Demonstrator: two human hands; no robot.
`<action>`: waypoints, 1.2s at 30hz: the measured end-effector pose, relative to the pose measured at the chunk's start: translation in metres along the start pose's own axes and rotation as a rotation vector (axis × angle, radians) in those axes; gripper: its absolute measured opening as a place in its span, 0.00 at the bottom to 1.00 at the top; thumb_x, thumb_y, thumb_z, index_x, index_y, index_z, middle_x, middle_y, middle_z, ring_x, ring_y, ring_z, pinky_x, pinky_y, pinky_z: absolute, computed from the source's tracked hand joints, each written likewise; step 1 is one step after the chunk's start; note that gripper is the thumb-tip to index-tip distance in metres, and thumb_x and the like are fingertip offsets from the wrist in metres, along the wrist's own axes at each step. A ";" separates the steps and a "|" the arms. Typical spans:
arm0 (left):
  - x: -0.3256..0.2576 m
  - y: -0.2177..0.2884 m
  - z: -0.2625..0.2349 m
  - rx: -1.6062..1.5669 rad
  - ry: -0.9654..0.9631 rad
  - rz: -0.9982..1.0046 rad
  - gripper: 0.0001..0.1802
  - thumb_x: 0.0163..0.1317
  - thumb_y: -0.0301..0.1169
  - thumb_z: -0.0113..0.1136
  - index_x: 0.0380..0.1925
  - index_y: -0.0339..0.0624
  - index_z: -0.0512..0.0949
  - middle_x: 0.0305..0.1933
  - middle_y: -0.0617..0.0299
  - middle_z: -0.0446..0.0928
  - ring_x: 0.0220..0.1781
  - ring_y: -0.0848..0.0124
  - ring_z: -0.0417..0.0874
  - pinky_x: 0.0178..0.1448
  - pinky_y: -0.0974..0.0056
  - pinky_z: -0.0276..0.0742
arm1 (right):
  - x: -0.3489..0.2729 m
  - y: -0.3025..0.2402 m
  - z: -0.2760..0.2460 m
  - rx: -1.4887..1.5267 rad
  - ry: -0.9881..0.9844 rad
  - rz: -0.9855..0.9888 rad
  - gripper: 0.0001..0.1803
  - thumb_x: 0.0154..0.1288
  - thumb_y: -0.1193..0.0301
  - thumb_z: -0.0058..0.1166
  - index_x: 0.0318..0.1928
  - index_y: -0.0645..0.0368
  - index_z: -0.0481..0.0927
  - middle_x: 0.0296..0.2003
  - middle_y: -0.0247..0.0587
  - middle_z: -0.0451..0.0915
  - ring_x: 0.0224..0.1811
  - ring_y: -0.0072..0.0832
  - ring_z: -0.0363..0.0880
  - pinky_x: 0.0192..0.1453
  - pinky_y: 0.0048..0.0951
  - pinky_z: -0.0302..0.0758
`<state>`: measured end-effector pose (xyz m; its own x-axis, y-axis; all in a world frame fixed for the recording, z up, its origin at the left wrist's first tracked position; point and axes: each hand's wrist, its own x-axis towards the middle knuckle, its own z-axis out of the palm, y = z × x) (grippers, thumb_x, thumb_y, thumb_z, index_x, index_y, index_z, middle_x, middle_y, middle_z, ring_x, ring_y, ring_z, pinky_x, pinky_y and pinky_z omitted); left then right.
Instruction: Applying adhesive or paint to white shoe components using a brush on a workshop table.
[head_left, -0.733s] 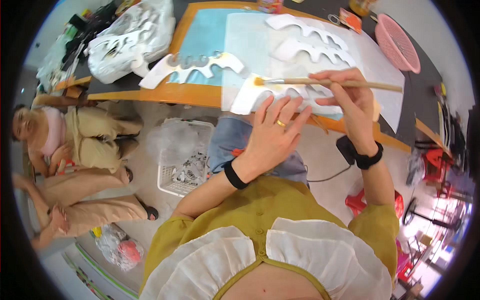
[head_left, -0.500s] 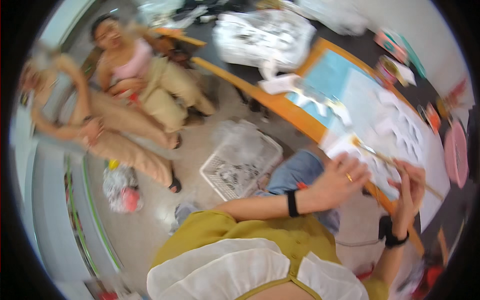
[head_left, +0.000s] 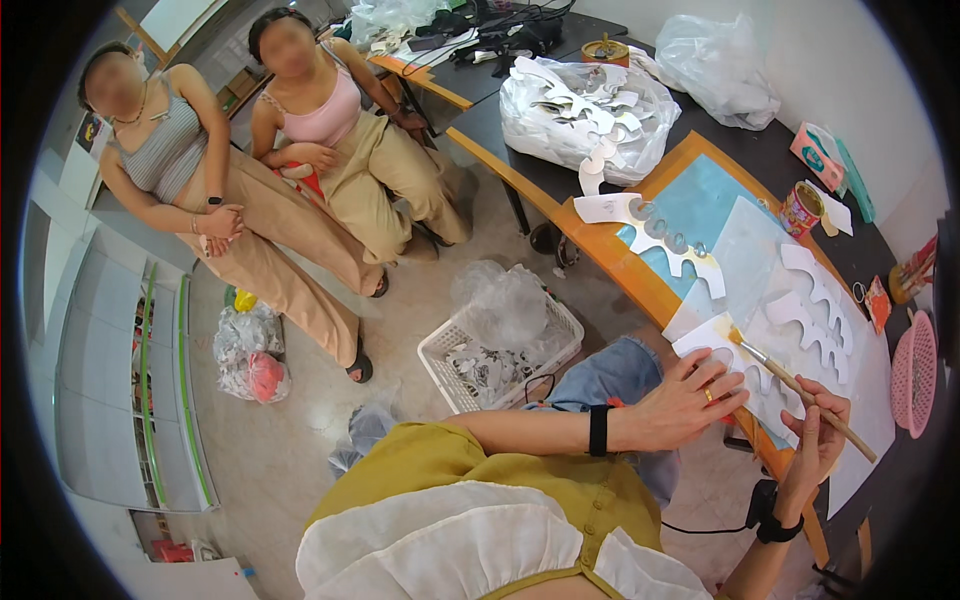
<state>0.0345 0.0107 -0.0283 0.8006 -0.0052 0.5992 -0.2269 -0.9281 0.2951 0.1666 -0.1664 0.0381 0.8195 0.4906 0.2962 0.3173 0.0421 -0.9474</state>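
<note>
My right hand [head_left: 818, 425] pinches a paintbrush [head_left: 795, 385] by its long wooden handle. Its bristles touch the upper edge of a white scalloped cutout [head_left: 708, 335] at the table's near edge. On that same piece lies my left hand [head_left: 692, 400], fingers stretched out flat, a ring on one of them. Beyond the brush, more white cutouts [head_left: 812, 318] with wavy edges lie on a pale sheet [head_left: 745, 245]. Another cutout [head_left: 655, 238], with rounded notches, rests across the wooden border and the blue surface [head_left: 690, 185].
A plastic bag of cutouts [head_left: 590, 125] stands farther back, near an open tin [head_left: 800, 210], a tissue pack [head_left: 818, 157] and a pink basket [head_left: 913, 375]. On the floor, a white crate [head_left: 455, 375] holds scraps. Two people [head_left: 330, 130] sit at the left.
The view has shifted and sharpened, so the scene sits lower and farther right. My left hand still lies on the cutout, and my right hand still holds the paintbrush over it.
</note>
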 end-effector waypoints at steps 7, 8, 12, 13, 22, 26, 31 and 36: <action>0.000 -0.001 0.000 0.011 -0.009 0.023 0.38 0.43 0.30 0.68 0.59 0.44 0.70 0.63 0.59 0.66 0.64 0.59 0.64 0.72 0.47 0.54 | -0.002 -0.001 -0.006 -0.021 0.024 0.011 0.05 0.72 0.74 0.48 0.45 0.60 0.71 0.48 0.51 0.78 0.55 0.37 0.80 0.39 0.22 0.86; 0.000 -0.002 0.000 0.013 -0.017 0.024 0.38 0.43 0.30 0.68 0.59 0.44 0.70 0.63 0.59 0.66 0.64 0.59 0.64 0.72 0.47 0.54 | -0.001 0.000 -0.007 -0.022 0.026 0.010 0.05 0.72 0.74 0.48 0.45 0.60 0.71 0.48 0.51 0.78 0.55 0.37 0.80 0.39 0.22 0.86; 0.000 -0.003 -0.001 0.030 -0.026 0.026 0.38 0.43 0.30 0.68 0.59 0.44 0.70 0.63 0.59 0.66 0.64 0.59 0.64 0.72 0.47 0.53 | -0.002 0.000 -0.009 -0.019 0.018 -0.008 0.05 0.71 0.74 0.48 0.45 0.60 0.72 0.48 0.50 0.79 0.54 0.36 0.81 0.39 0.22 0.86; 0.000 -0.003 -0.003 0.027 -0.036 0.024 0.38 0.43 0.30 0.68 0.59 0.44 0.70 0.63 0.59 0.66 0.64 0.59 0.64 0.72 0.47 0.53 | -0.003 0.000 -0.009 -0.025 0.021 -0.015 0.04 0.71 0.75 0.48 0.44 0.60 0.72 0.47 0.50 0.79 0.53 0.36 0.81 0.39 0.22 0.86; -0.002 0.002 0.001 0.037 -0.019 0.045 0.34 0.46 0.31 0.64 0.58 0.43 0.71 0.61 0.58 0.67 0.62 0.59 0.65 0.70 0.46 0.56 | -0.011 -0.008 -0.016 -0.060 0.059 0.012 0.05 0.70 0.74 0.49 0.44 0.60 0.72 0.47 0.49 0.79 0.52 0.33 0.80 0.42 0.24 0.84; -0.001 0.001 0.009 0.061 -0.010 0.037 0.30 0.49 0.30 0.61 0.57 0.46 0.72 0.60 0.59 0.69 0.61 0.58 0.67 0.68 0.45 0.58 | -0.016 -0.015 -0.018 -0.131 0.091 0.003 0.06 0.70 0.74 0.49 0.45 0.62 0.72 0.48 0.49 0.79 0.52 0.33 0.80 0.43 0.27 0.82; 0.002 -0.002 -0.004 0.048 -0.090 -0.012 0.40 0.39 0.30 0.69 0.60 0.49 0.72 0.62 0.62 0.68 0.61 0.59 0.66 0.69 0.45 0.56 | -0.004 -0.024 -0.010 0.069 0.114 -0.045 0.05 0.71 0.78 0.47 0.46 0.62 0.71 0.48 0.50 0.79 0.53 0.36 0.80 0.45 0.29 0.83; 0.008 -0.002 -0.002 0.045 -0.120 0.034 0.38 0.44 0.29 0.68 0.61 0.51 0.71 0.63 0.62 0.66 0.61 0.59 0.65 0.70 0.46 0.54 | -0.006 -0.023 -0.006 0.125 0.072 -0.042 0.05 0.71 0.78 0.47 0.46 0.61 0.71 0.48 0.51 0.79 0.53 0.35 0.80 0.47 0.27 0.84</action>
<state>0.0402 0.0130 -0.0230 0.8542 -0.0792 0.5139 -0.2324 -0.9423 0.2410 0.1576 -0.1758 0.0590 0.8403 0.4226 0.3395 0.2936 0.1715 -0.9404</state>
